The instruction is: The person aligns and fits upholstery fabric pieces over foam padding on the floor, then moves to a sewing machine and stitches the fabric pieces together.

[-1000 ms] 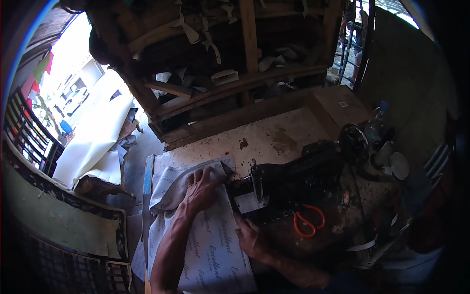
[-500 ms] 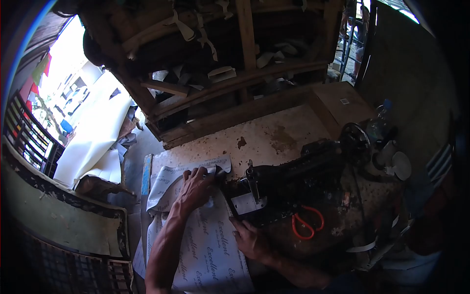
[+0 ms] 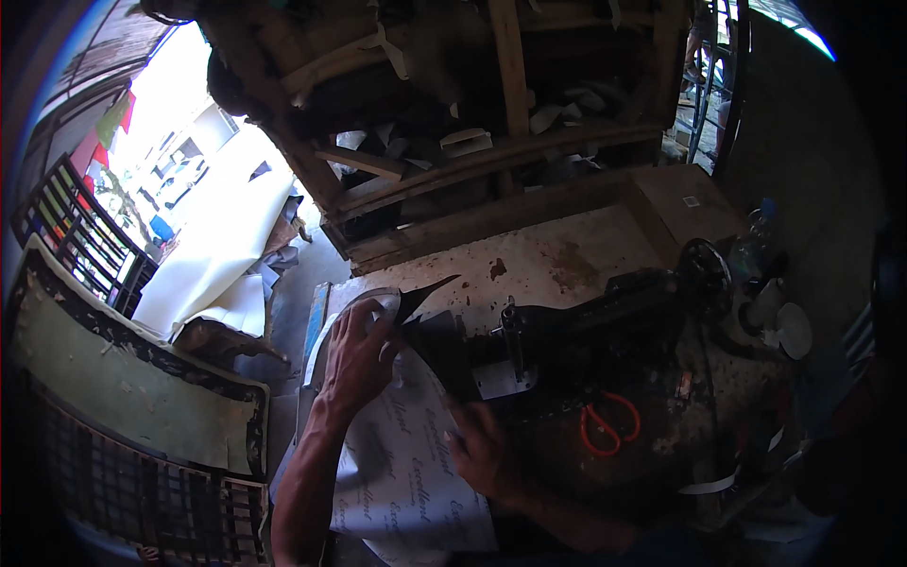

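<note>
A white-backed sheet (image 3: 387, 472), printed "Excellent" and dark on its other face, lies left of the black sewing machine (image 3: 605, 326). My left hand (image 3: 359, 354) is closed on its far part, where the sheet is folded and a dark pointed corner sticks up. My right hand (image 3: 482, 449) is at the sheet's right edge, its fingers curled against it and slightly blurred. The machine's needle area (image 3: 511, 345) stands just beyond the dark edge, apart from both hands. Scissors with orange handles (image 3: 609, 425) lie right of my right hand, their blades hard to see.
Behind the stained table (image 3: 453, 293) stands a wooden shelf frame (image 3: 510, 66) with scraps. A plastic bottle (image 3: 756, 236) and a thread cone (image 3: 765, 302) are beyond the machine's handwheel. A panel (image 3: 142, 369) lies at the left, near a white roll of material (image 3: 217, 227).
My left hand has lifted and folded the far part of the sheet, exposing more of its dark face. My right hand stays by the right edge. The whole view has shifted rightward.
</note>
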A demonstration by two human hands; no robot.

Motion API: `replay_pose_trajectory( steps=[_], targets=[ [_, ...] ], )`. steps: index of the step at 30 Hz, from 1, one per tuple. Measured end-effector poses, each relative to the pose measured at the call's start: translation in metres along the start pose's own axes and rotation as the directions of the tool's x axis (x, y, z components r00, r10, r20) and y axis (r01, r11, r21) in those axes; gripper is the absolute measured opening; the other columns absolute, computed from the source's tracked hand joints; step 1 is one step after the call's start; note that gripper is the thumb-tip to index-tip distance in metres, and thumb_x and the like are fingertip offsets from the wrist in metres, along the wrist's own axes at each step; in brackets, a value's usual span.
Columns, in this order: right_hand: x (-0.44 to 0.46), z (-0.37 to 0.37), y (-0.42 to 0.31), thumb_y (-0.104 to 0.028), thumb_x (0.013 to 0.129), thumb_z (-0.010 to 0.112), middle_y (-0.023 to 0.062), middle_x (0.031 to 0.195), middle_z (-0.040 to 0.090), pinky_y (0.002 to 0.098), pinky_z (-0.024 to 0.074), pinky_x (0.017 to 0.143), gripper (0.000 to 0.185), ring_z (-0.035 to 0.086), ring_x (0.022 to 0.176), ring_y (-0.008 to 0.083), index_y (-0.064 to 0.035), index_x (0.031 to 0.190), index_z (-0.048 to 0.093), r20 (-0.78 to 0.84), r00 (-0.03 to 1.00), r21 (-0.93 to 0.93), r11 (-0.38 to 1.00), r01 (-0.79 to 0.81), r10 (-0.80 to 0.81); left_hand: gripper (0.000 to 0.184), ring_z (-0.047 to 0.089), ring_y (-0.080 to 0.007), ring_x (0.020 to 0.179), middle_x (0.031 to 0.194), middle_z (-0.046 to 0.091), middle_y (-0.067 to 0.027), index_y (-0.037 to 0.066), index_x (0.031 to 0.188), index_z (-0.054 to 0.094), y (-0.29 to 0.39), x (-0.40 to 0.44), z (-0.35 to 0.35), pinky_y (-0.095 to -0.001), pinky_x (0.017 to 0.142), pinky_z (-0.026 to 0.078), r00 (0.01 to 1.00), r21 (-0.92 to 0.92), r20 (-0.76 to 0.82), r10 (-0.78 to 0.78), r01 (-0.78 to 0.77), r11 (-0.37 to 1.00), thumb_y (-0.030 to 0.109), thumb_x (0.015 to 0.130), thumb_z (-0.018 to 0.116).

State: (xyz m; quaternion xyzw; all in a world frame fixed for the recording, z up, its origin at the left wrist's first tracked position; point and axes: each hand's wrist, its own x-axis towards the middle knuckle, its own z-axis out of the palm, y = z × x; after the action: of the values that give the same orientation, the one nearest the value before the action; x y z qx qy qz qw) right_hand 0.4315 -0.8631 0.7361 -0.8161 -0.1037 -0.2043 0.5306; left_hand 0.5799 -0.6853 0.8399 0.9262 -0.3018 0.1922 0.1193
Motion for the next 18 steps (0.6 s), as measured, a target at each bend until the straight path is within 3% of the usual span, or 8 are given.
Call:
replay_pose_trajectory(
  steps=[3,7,13,15,16,18],
  targets=[
    [0.014,-0.002,-0.02,-0.011,0.091,0.069,0.0176,0.116,0.054,0.0425,0.0509,0.088,0.056,0.059,0.103,0.0368,-0.0071,0.144,0.053,-0.066,0.995,-0.148,0.987,0.06,-0.071,0.03,0.051,-0.0404,0.125,0.131,0.051,-0.0159,0.009,0.105,0.067,0.003,-0.003,-0.009,-0.0504,0.105,0.042,1.0,0.027,-0.013,0.016,-0.016,1.0,0.009,0.078,0.079],
    [0.033,0.011,-0.021,-0.012,0.09,0.071,0.0172,0.114,0.054,0.0439,0.0497,0.091,0.053,0.059,0.102,0.037,-0.0054,0.14,0.055,-0.097,0.989,-0.153,0.984,0.094,-0.11,0.029,0.05,-0.0404,0.125,0.131,0.051,-0.016,0.008,0.104,0.067,0.012,-0.007,-0.023,-0.0504,0.105,0.042,1.0,0.052,-0.016,0.016,-0.015,0.999,0.009,0.078,0.079],
    [0.049,0.027,-0.019,-0.014,0.09,0.07,0.0181,0.111,0.058,0.047,0.0501,0.088,0.032,0.06,0.102,0.0392,-0.003,0.119,0.062,-0.177,0.982,-0.119,0.992,0.042,-0.063,0.03,0.049,-0.0389,0.131,0.135,0.052,-0.0158,0.006,0.105,0.068,0.014,-0.014,-0.04,-0.0494,0.106,0.044,0.996,0.149,-0.07,0.06,-0.05,0.988,0.009,0.077,0.079],
    [0.055,0.025,-0.023,-0.015,0.091,0.069,0.0186,0.108,0.06,0.0484,0.0504,0.087,0.024,0.062,0.101,0.0405,-0.0031,0.11,0.063,-0.205,0.977,-0.111,0.993,0.042,-0.064,0.032,0.045,-0.0364,0.139,0.137,0.053,-0.0153,0.003,0.107,0.069,0.013,-0.013,-0.045,-0.049,0.112,0.041,0.981,0.18,-0.081,0.177,-0.161,0.97,0.008,0.077,0.079],
    [0.059,0.024,-0.025,-0.015,0.091,0.069,0.0186,0.108,0.06,0.0484,0.0504,0.087,0.024,0.062,0.101,0.0405,-0.0031,0.11,0.063,-0.194,0.979,-0.11,0.993,0.049,-0.07,0.032,0.045,-0.0364,0.139,0.137,0.053,-0.0153,0.003,0.107,0.069,0.013,-0.011,-0.048,-0.049,0.112,0.041,0.983,0.182,-0.085,0.165,-0.148,0.972,0.008,0.077,0.079],
    [0.066,0.024,-0.029,-0.015,0.092,0.067,0.0189,0.104,0.062,0.0496,0.0499,0.085,0.018,0.061,0.099,0.0421,-0.0034,0.106,0.063,-0.205,0.969,-0.199,0.975,0.099,-0.14,0.029,0.044,-0.0343,0.143,0.136,0.055,-0.0151,0.002,0.107,0.069,0.01,-0.003,-0.058,-0.0491,0.117,0.038,0.949,0.152,-0.013,0.315,-0.309,0.939,0.008,0.079,0.076]
  ],
)
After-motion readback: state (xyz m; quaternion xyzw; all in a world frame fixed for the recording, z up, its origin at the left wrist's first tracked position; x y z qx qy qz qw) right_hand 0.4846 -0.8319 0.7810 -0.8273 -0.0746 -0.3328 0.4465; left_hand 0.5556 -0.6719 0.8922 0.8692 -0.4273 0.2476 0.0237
